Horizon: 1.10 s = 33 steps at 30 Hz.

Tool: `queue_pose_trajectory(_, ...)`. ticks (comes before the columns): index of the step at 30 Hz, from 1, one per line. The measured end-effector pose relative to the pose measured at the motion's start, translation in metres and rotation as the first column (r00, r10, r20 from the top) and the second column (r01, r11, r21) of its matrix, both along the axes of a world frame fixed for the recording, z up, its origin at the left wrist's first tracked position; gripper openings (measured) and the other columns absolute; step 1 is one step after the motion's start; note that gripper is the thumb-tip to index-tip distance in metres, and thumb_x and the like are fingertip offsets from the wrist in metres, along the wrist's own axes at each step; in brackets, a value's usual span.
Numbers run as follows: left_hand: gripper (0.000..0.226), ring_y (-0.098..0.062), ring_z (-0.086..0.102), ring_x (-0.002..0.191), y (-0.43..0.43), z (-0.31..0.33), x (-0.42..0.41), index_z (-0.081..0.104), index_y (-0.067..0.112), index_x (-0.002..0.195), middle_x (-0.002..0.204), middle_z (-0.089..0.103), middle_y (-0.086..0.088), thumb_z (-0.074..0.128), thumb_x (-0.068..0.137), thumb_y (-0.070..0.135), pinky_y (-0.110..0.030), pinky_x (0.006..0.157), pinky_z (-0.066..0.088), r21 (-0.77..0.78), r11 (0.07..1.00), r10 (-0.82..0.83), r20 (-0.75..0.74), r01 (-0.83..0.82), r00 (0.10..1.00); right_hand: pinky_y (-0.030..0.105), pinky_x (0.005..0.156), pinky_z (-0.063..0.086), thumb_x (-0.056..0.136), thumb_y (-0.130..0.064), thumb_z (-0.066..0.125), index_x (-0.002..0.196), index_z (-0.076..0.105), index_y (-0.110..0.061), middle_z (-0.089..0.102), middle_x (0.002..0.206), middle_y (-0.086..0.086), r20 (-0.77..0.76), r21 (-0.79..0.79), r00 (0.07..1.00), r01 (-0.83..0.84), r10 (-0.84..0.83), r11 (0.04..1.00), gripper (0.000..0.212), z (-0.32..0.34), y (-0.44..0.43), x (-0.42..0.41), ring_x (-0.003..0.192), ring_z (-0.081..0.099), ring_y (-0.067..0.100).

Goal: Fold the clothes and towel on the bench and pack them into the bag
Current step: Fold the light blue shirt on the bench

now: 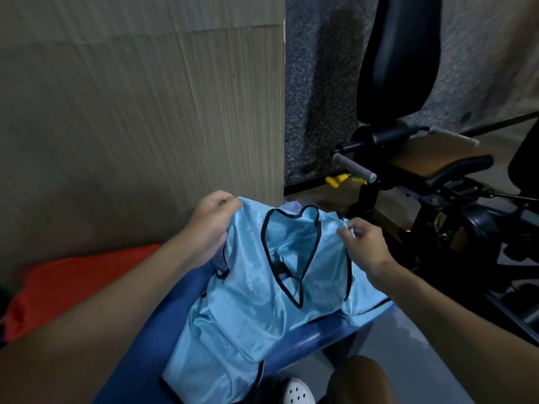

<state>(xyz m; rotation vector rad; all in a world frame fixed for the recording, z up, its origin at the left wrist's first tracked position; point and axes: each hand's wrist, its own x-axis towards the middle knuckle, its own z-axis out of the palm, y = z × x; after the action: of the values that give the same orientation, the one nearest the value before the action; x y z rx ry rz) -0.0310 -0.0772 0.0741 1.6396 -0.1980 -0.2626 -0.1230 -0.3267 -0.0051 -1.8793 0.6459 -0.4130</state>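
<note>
A shiny light-blue sleeveless jersey [245,301] with black trim lies spread lengthwise on the blue bench [303,342], its neck opening toward the far end. My left hand [211,223] grips the jersey's left shoulder. My right hand [363,246] pinches the right shoulder. A bit of pale purple cloth [288,206] shows just beyond the collar. An orange fabric item [67,287] lies at the left beside the bench; whether it is the bag I cannot tell.
A beige panelled wall [140,112] rises right behind the bench. Black gym equipment with a brown padded seat [437,158] and grey handle [354,167] crowds the right side. My knee [358,380] and a white perforated shoe [297,392] are below the bench edge.
</note>
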Motion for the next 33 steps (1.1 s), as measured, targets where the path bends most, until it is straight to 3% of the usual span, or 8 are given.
queue_pose_trajectory(3, 0.030, -0.014, 0.047, 0.064, 0.010, 0.023, -0.017, 0.051, 0.016, 0.070, 0.065, 0.049, -0.001, 0.056, 0.095, -0.001, -0.031, 0.063, 0.041, -0.101, 0.995, -0.011, 0.039, 0.015, 0.999, 0.024, 0.051, 0.032, 0.101, -0.022, 0.049, 0.080, 0.047, -0.016, 0.036, 0.062, 0.001, 0.139, 0.059, 0.986, -0.105, 0.096, 0.993, 0.022, 0.037, 0.015, -0.019, 0.055, 0.034, 0.013)
queue_pose_trajectory(12, 0.024, -0.016, 0.068, 0.079, 0.056, 0.102, -0.084, 0.070, 0.007, 0.104, 0.086, 0.072, -0.009, 0.050, 0.098, -0.005, -0.028, 0.074, 0.058, -0.148, 0.978, -0.111, 0.216, 0.145, 0.970, 0.036, 0.056, 0.027, 0.089, -0.012, 0.057, 0.080, 0.043, -0.021, 0.036, 0.071, 0.008, 0.407, 0.253, 0.887, -0.338, 0.217, 0.907, 0.019, 0.120, 0.072, -0.075, 0.064, 0.030, 0.025)
queue_pose_trajectory(17, 0.027, -0.022, 0.063, 0.088, 0.091, 0.130, -0.107, 0.077, 0.018, 0.100, 0.093, 0.072, -0.011, 0.058, 0.095, 0.000, -0.035, 0.085, 0.050, -0.020, 0.992, -0.110, 0.370, 0.127, 0.922, 0.039, 0.065, 0.044, 0.087, 0.006, 0.062, 0.109, 0.057, -0.026, 0.048, 0.080, 0.010, 0.410, 0.199, 0.856, -0.420, 0.314, 0.885, 0.039, 0.168, 0.098, -0.101, 0.072, 0.051, 0.026)
queue_pose_trajectory(19, 0.023, -0.022, 0.063, 0.087, 0.101, 0.142, -0.116, 0.077, 0.019, 0.102, 0.095, 0.073, -0.012, 0.063, 0.092, 0.003, -0.036, 0.085, 0.048, 0.044, 0.993, -0.118, 0.440, 0.110, 0.890, 0.038, 0.068, 0.051, 0.089, 0.005, 0.061, 0.119, 0.061, -0.015, 0.061, 0.080, 0.013, 0.408, 0.202, 0.829, -0.492, 0.384, 0.847, 0.036, 0.184, 0.106, -0.108, 0.075, 0.062, 0.027)
queue_pose_trajectory(23, 0.025, -0.014, 0.070, 0.089, 0.105, 0.166, -0.134, 0.074, 0.020, 0.104, 0.099, 0.076, -0.009, 0.070, 0.089, 0.000, -0.030, 0.085, 0.054, 0.138, 0.987, -0.143, 0.553, 0.079, 0.821, 0.043, 0.078, 0.052, 0.088, -0.012, 0.070, 0.111, 0.066, -0.011, 0.067, 0.089, 0.023, 0.411, 0.133, 0.780, -0.563, 0.472, 0.815, 0.024, 0.204, 0.126, -0.119, 0.082, 0.065, 0.032)
queue_pose_trajectory(26, 0.023, -0.030, 0.070, 0.087, 0.097, 0.177, -0.149, 0.075, 0.019, 0.103, 0.096, 0.074, -0.019, 0.076, 0.084, 0.007, -0.046, 0.085, 0.058, 0.196, 0.979, -0.168, 0.613, 0.058, 0.772, 0.040, 0.076, 0.057, 0.078, -0.030, 0.076, 0.108, 0.067, -0.011, 0.074, 0.093, 0.015, 0.400, 0.054, 0.744, -0.602, 0.535, 0.797, 0.037, 0.209, 0.143, -0.126, 0.085, 0.072, 0.028)
queue_pose_trajectory(30, 0.019, -0.047, 0.065, 0.088, 0.085, 0.184, -0.165, 0.075, 0.020, 0.098, 0.089, 0.073, -0.022, 0.079, 0.082, 0.010, -0.059, 0.080, 0.054, 0.251, 0.967, -0.201, 0.676, 0.035, 0.709, 0.046, 0.071, 0.056, 0.087, -0.018, 0.073, 0.091, 0.070, -0.009, 0.071, 0.086, 0.020, 0.439, -0.096, 0.704, -0.581, 0.558, 0.808, 0.010, 0.213, 0.161, -0.130, 0.074, 0.067, 0.026)
queue_pose_trajectory(33, 0.010, -0.037, 0.068, 0.077, 0.087, 0.188, -0.170, 0.075, 0.017, 0.088, 0.082, 0.073, -0.015, 0.080, 0.081, 0.012, -0.051, 0.071, 0.057, 0.299, 0.954, -0.222, 0.694, 0.006, 0.685, 0.044, 0.067, 0.052, 0.093, -0.012, 0.065, 0.084, 0.065, -0.008, 0.066, 0.078, 0.018, 0.475, -0.100, 0.717, -0.532, 0.510, 0.841, 0.010, 0.217, 0.157, -0.129, 0.070, 0.062, 0.023)
